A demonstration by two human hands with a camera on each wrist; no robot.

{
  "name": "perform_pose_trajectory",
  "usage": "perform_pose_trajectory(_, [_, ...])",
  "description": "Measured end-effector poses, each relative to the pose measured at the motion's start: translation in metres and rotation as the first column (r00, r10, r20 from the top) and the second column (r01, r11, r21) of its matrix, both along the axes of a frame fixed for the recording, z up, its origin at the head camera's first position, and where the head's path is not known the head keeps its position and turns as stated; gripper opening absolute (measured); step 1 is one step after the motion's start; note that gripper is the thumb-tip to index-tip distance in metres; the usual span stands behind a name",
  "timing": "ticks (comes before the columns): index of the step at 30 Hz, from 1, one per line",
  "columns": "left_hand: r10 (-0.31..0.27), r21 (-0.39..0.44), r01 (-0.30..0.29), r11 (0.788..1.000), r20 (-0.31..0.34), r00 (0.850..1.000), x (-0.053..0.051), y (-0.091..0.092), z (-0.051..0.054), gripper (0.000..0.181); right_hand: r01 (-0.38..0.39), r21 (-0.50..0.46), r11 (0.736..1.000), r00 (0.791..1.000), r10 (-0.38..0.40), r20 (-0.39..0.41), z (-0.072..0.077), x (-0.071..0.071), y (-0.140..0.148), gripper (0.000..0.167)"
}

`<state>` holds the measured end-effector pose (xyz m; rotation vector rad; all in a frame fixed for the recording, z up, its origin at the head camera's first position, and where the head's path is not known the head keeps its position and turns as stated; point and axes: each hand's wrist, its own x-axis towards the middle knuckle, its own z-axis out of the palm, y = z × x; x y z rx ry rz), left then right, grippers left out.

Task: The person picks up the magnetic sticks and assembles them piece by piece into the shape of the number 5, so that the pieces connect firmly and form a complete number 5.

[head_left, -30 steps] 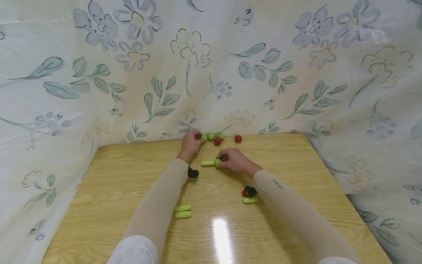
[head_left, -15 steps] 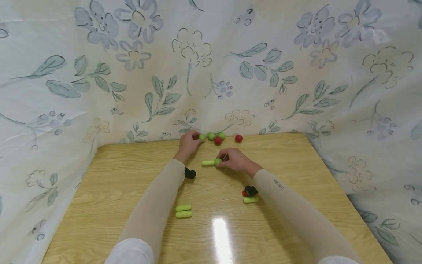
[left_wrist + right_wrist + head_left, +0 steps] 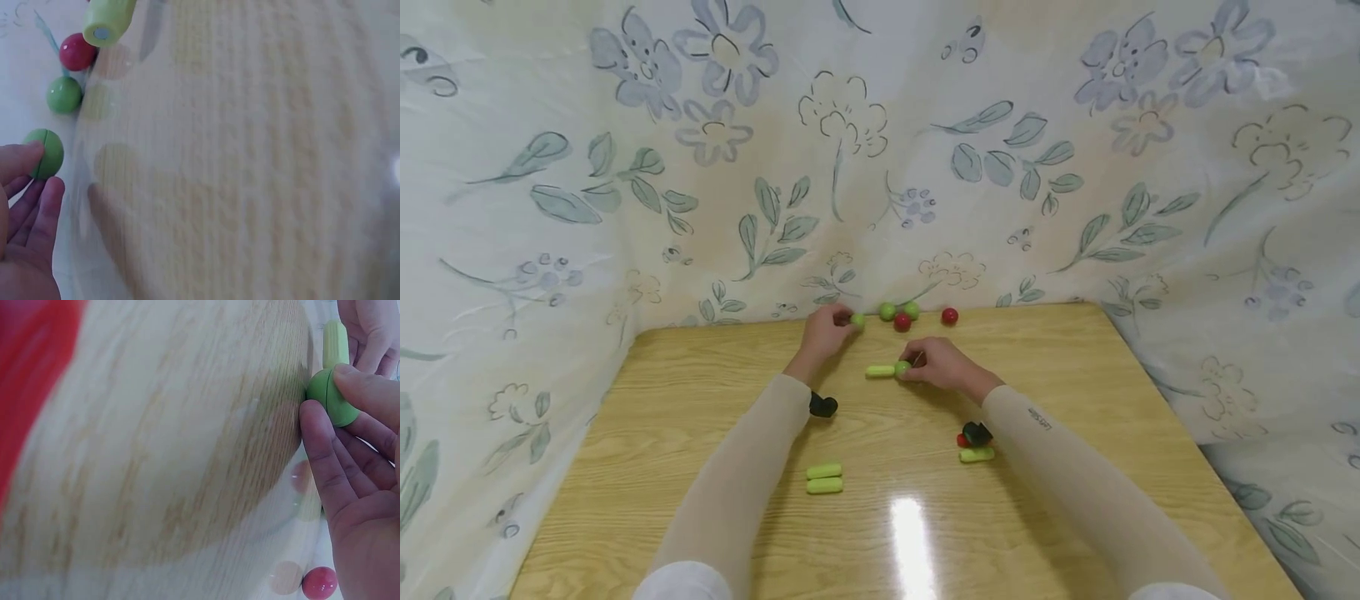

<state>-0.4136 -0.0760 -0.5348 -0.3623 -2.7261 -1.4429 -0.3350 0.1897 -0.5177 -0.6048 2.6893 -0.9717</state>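
Near the back edge of the table, my left hand [image 3: 827, 333] pinches a green ball [image 3: 857, 320] between thumb and fingers. A fine seam shows round this ball in the left wrist view. Closer to the middle, my right hand [image 3: 946, 365] pinches a second green ball [image 3: 331, 399]. A pale green ribbed stick [image 3: 880, 372] lies end-on against that ball and points left. Whether stick and ball are joined, I cannot tell. In the left wrist view the stick's free end [image 3: 103, 32] shows a grey round spot.
Behind the hands sit two green balls [image 3: 887, 311], a red ball [image 3: 902, 322] and another red ball [image 3: 950, 316]. Two pale green sticks [image 3: 824, 478] lie at front left. A third stick [image 3: 977, 455] and a partly hidden red thing [image 3: 962, 440] lie by the right forearm. Flowered cloth backs the table.
My left hand has moved left and slightly nearer with its green ball, away from the other balls at the back. My right hand stays at its ball and stick. The head view has shifted slightly.
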Motion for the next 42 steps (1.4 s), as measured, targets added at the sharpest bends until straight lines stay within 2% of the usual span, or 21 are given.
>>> perform_pose_trajectory(7, [-0.022, 0.045, 0.021, 0.999, 0.029, 0.999, 0.014, -0.007, -0.003, 0.026, 0.006, -0.004, 1.0, 1.0, -0.006, 0.012, -0.001, 0.002, 0.001, 0.017])
perform_pose_trajectory(14, [-0.047, 0.011, 0.047, 0.999, -0.005, 0.999, 0.025, -0.013, 0.005, 0.029, 0.006, 0.0, 1.0, 1.0, -0.006, 0.008, 0.0, 0.001, 0.001, 0.017])
perform_pose_trajectory(21, [-0.092, 0.04, 0.092, 0.995, 0.006, 0.996, 0.036, -0.018, 0.012, 0.028, -0.005, -0.013, 1.0, 1.0, 0.005, 0.002, 0.002, 0.001, 0.001, 0.016])
perform_pose_trajectory(27, [-0.151, 0.036, 0.15, 0.988, 0.043, 0.988, 0.048, -0.021, 0.009, 0.029, -0.001, -0.001, 1.0, 1.0, 0.001, 0.002, 0.0, 0.002, 0.001, 0.017])
perform_pose_trajectory(32, [-0.146, 0.043, 0.145, 0.989, 0.021, 0.989, 0.055, -0.024, 0.009, 0.028, 0.004, 0.013, 1.0, 1.0, -0.004, -0.013, -0.001, 0.002, 0.003, 0.017])
perform_pose_trajectory(39, [-0.157, 0.049, 0.157, 0.986, -0.006, 0.988, 0.06, -0.029, 0.007, 0.038, 0.006, 0.016, 1.0, 1.0, -0.006, -0.007, -0.002, 0.001, 0.002, 0.017])
perform_pose_trajectory(42, [-0.163, 0.039, 0.164, 0.986, -0.004, 0.987, 0.062, -0.031, 0.007, 0.034, 0.005, 0.016, 1.0, 1.0, -0.005, -0.003, -0.002, 0.001, 0.001, 0.018])
